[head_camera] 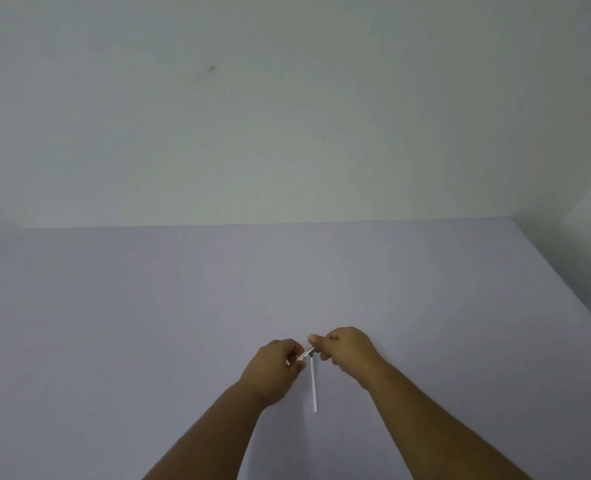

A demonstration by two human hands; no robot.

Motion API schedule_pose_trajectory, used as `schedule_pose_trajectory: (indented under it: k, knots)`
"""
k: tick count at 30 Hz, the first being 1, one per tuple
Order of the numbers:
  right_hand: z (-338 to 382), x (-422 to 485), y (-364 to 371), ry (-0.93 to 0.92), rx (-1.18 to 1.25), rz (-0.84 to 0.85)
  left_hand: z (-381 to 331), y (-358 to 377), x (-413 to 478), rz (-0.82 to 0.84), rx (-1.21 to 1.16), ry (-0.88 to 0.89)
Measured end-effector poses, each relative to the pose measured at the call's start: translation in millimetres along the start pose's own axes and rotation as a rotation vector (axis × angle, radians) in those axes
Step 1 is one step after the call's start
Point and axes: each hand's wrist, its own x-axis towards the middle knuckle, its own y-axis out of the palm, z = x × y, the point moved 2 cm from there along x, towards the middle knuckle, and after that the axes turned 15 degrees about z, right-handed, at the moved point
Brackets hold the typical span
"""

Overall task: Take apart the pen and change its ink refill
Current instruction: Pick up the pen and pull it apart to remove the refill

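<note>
A thin white ink refill (314,386) lies on the pale lilac table (148,323), pointing towards me, between my two hands. My left hand (276,367) and my right hand (344,351) are held close together just above its far end. Both pinch a small pen (307,354), of which only a short silvery-white piece shows between the fingertips. The rest of the pen is hidden inside my fists. I cannot tell whether the pen is in one piece.
A plain white wall (287,116) rises behind the table's far edge. The table's right edge (564,282) runs diagonally at the right, with a wall corner behind it.
</note>
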Motion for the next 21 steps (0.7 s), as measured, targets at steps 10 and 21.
schedule_pose_trajectory:
  k: [10,21]
  knots:
    - [5,-19,-9,-0.205,0.135,0.091,-6,-15,-9,0.163,-0.201,0.012]
    - [2,-28,-14,-0.134,0.156,0.152,-15,-18,-10,0.07,0.059,0.107]
